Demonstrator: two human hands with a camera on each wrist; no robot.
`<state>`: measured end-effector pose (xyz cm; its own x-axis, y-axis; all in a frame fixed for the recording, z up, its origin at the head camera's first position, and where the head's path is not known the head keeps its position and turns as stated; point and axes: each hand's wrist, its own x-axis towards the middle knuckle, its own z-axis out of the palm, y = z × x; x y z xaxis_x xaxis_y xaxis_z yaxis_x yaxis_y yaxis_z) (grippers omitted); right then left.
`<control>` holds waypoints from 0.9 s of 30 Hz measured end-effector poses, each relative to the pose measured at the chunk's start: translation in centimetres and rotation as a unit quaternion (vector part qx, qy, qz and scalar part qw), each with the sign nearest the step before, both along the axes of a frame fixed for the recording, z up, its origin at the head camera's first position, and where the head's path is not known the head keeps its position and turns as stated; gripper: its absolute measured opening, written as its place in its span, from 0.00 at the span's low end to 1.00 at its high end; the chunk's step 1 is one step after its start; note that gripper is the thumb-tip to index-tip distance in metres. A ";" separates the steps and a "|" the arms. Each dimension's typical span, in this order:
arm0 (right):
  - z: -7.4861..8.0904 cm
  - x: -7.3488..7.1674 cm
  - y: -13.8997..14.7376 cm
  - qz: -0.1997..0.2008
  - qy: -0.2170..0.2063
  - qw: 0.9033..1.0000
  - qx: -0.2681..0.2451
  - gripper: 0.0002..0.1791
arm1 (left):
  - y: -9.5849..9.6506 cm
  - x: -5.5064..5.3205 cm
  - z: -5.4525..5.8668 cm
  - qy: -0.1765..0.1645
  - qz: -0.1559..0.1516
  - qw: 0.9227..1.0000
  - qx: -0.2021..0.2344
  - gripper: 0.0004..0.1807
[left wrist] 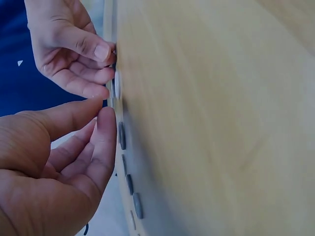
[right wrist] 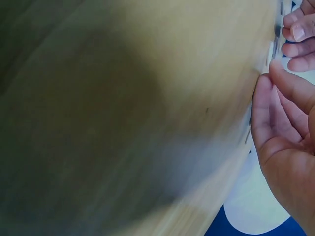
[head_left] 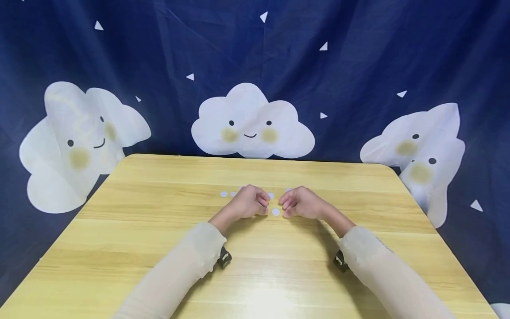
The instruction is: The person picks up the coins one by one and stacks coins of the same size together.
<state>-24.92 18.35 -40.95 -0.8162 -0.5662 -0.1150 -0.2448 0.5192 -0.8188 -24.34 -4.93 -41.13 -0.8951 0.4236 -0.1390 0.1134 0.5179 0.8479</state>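
Several small, pale, round flat pieces lie on the wooden table, their kind unclear. One disc (head_left: 276, 212) sits between the two hands in the head view, and another disc (head_left: 271, 195) lies just beyond it. My left hand (head_left: 249, 203) is left of the near disc, fingers bent loosely and thumb close to the forefinger. To its right, my right hand (head_left: 303, 203) has similarly bent fingers. Neither shows anything in its grasp. A grey-edged piece (left wrist: 122, 135) appears edge-on beside the left fingers in the left wrist view.
More discs (head_left: 224, 194) lie left of the left hand, partly covered by it. Another disc (head_left: 288, 189) shows behind the right hand. Past the far edge of the table (head_left: 255, 283) hangs a dark blue curtain (head_left: 223, 40) printed with white clouds.
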 end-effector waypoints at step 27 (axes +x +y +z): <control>-0.8 0.5 -1.5 -0.036 0.042 0.998 0.022 0.08 | 2.6 0.5 -0.1 0.058 -0.016 0.992 -0.109 0.07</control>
